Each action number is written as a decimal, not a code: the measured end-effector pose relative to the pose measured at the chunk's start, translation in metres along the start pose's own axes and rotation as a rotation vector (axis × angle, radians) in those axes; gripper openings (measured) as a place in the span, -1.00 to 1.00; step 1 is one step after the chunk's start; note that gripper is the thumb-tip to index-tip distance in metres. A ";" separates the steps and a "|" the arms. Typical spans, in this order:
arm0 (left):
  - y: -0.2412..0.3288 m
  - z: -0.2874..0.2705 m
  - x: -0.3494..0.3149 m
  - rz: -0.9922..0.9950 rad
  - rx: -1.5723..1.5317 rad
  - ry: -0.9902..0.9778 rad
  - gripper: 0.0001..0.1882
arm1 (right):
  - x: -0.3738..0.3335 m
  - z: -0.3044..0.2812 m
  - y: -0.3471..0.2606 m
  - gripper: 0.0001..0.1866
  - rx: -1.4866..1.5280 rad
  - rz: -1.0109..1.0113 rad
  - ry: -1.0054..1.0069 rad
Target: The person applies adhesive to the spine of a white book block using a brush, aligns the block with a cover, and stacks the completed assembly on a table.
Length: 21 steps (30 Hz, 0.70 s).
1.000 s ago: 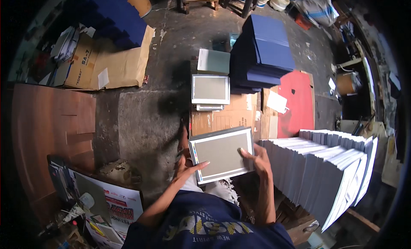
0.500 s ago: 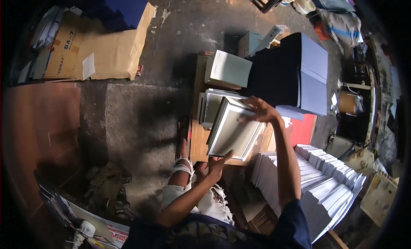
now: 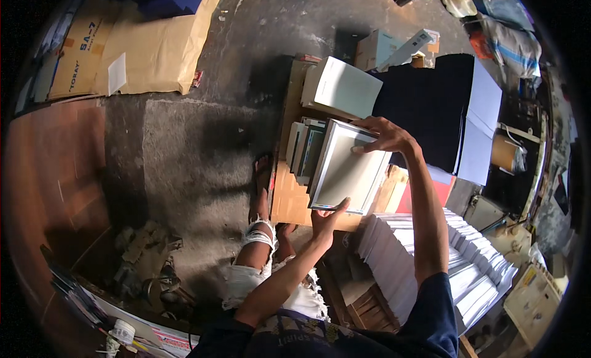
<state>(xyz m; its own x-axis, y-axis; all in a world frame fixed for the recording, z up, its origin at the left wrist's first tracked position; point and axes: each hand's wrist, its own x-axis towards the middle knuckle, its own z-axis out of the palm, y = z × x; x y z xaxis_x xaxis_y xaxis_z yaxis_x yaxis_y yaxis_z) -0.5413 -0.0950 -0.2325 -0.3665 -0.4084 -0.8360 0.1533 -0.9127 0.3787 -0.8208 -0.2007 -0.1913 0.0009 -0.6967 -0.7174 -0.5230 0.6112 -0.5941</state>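
Both hands hold a small stack of pale grey book covers (image 3: 346,167) with white borders, tilted over a wooden work surface (image 3: 289,204). My left hand (image 3: 326,225) grips the near edge, its thumb on top and its fingers underneath. At the far right corner, my right hand (image 3: 393,137) clasps the stack, with the thumb across the top face and the other fingers partly hidden behind the edge. Just left of the held covers, more covers (image 3: 301,150) lie in an uneven pile. Behind them sits a neat pale green-grey stack (image 3: 343,86).
A tall stack of dark blue sheets (image 3: 425,105) stands beyond my right hand. Bundles of white folded paper (image 3: 449,253) fill the area near my right arm. At far left is a large brown paper wrapping (image 3: 154,56). A bluish carton (image 3: 375,48) stands at the back.
The held covers have turned more upright in view, and their layered right edge shows less. Both hands keep their grip. The whole view has shifted slightly.
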 end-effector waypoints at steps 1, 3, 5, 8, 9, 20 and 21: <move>-0.001 -0.001 0.002 -0.001 0.002 0.012 -0.27 | 0.003 0.001 0.000 -0.17 0.010 0.001 0.005; -0.005 -0.003 0.006 0.045 0.009 0.022 -0.28 | 0.007 0.004 0.008 -0.15 0.030 0.008 0.019; -0.009 -0.004 0.011 0.058 0.015 0.021 -0.28 | 0.013 0.004 0.018 -0.04 0.033 0.018 -0.005; -0.014 -0.007 0.022 0.024 0.042 0.021 -0.30 | 0.025 0.011 0.035 0.00 0.008 0.082 0.006; -0.015 -0.009 0.027 0.011 0.063 0.032 -0.32 | 0.028 0.013 0.037 -0.01 -0.006 0.112 0.015; -0.020 -0.001 0.039 0.038 0.070 0.140 -0.29 | 0.044 0.003 0.033 -0.17 -0.182 0.035 -0.069; -0.023 -0.003 0.041 0.045 0.071 0.142 -0.29 | 0.043 0.003 0.031 -0.17 -0.182 0.015 -0.067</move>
<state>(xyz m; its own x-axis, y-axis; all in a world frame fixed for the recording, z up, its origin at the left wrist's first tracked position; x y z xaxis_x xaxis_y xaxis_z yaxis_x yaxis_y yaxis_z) -0.5574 -0.0906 -0.2771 -0.2262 -0.4506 -0.8636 0.0998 -0.8926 0.4396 -0.8348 -0.2105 -0.2420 0.0454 -0.6574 -0.7522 -0.6686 0.5395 -0.5118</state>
